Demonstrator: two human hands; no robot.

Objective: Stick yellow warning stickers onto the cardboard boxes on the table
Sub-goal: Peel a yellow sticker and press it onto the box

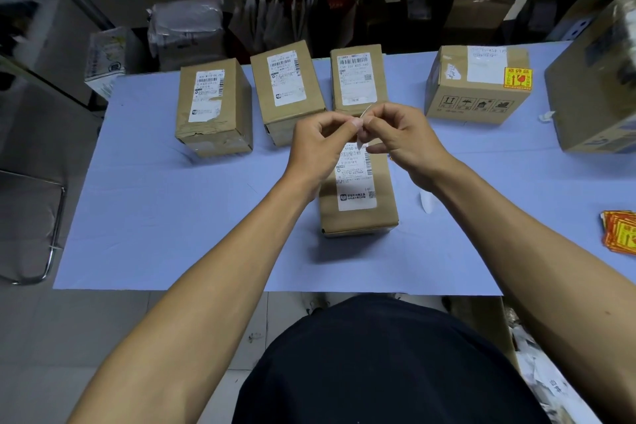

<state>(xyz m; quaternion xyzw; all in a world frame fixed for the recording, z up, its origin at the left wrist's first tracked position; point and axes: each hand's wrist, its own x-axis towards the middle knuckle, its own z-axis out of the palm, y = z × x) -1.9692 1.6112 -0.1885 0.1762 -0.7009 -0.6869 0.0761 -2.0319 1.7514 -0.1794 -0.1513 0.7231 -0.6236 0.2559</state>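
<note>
My left hand [321,144] and right hand [395,139] meet above the nearest cardboard box [358,196], fingertips pinched together on a thin sticker [364,115] that I see only edge-on, a pale sliver curving up between my thumbs. It looks as though I am peeling it from its backing. To do that well, I judge I should hold the backing firm with one hand, lift a corner with the nail of the other, and draw the two apart slowly so the sticky face neither folds on itself nor catches my fingers. Both hands are closed in a fine pinch, the other fingers loosely curled and holding nothing more.

The box below me lies flat on the blue table [172,217], its white shipping label [356,182] facing up; bare cardboard beside the label is where I would press the sticker down. Beyond my hands stand three more small boxes [213,107] in a row, none showing a yellow sticker. Further right, a larger box [478,84] already bears a yellow warning sticker [518,78] at its top corner. The stack of unused stickers [621,234] sits at the right edge of the table, well apart from my hands, and a white scrap [426,201], perhaps discarded backing, lies near my right forearm.
</note>
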